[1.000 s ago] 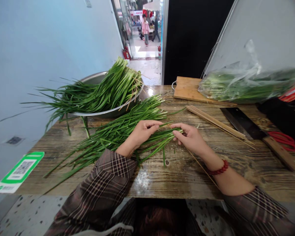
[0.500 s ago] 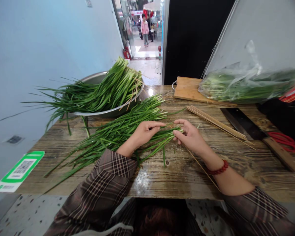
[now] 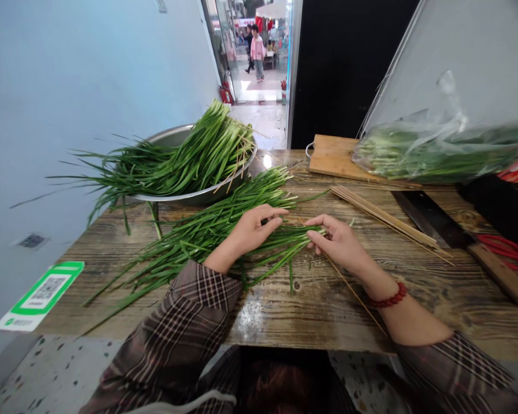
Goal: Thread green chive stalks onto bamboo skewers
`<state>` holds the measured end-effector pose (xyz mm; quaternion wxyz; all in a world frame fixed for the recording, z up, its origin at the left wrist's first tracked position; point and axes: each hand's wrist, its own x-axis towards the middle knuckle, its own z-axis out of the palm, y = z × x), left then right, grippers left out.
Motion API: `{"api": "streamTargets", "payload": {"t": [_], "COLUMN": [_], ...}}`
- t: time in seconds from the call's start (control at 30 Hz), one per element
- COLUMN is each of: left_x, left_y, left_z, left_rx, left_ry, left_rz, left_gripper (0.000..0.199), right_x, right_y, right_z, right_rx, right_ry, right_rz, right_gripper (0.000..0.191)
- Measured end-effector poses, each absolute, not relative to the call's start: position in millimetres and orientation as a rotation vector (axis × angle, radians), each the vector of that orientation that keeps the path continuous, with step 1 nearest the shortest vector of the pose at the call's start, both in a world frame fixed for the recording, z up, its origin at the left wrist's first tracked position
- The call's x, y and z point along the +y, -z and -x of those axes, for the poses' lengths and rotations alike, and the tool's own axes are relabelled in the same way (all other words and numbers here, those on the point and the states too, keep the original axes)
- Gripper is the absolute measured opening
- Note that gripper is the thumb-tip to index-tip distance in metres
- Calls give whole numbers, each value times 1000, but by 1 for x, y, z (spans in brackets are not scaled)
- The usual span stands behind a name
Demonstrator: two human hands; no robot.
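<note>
My right hand [image 3: 340, 244] pinches the pale stem ends of a few green chives [image 3: 292, 246] between thumb and fingers. A thin bamboo skewer [image 3: 354, 288] is in the same grip and slants down toward the table's front edge. To its left, my left hand [image 3: 252, 231] hovers over the leaves, thumb and fingers apart, with nothing visible held in it. Beneath and behind it spreads a loose pile of chives [image 3: 224, 215] on the wooden table [image 3: 311, 322].
A metal basin [image 3: 190, 198] heaped with skewered chives stands back left. At right lie a skewer bundle [image 3: 384, 218], a cleaver [image 3: 431, 218], red-handled scissors [image 3: 505, 250], a cutting board [image 3: 330, 155] and a plastic bag of greens [image 3: 440, 152]. A QR card [image 3: 41, 296] lies at the left edge.
My left hand has drawn slightly away from my right, its thumb and fingers parting. My right hand keeps its grip on the chives and skewer. The camera view has shifted a little.
</note>
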<state>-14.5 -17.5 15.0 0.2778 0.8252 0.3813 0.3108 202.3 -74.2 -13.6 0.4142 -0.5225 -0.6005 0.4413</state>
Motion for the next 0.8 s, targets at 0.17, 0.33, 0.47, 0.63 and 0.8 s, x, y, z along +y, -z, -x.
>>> {"api": "streamTargets", "payload": {"t": [0.17,0.33,0.47,0.63,0.8], "left_x": [-5,0,-1,-1,1], "left_y": [-4,7,10,13,9], "left_z": [23,25,25,24,22], "left_rx": [1233,1274,1367,1406,1293], "left_ry": [-913,-734,-553,-481,-830], "left_rz": [-2255,-2429,-2596,-2681,-2312], "left_gripper": [24,17,7,9,9], "right_x": [-79,-82,-81,-81,-81], "right_y": [5,2,3,4,4], "right_z": [-204,-207,-207,-206,-206], "right_rx": [-1613,-1683,-1705,-1716,-1698], "right_ry": [-1221,-1279,-1267,-1254,-1233], "right_rz": [1292,1247,1254,1268,1253], "right_gripper": [23,23,23,23,21]}}
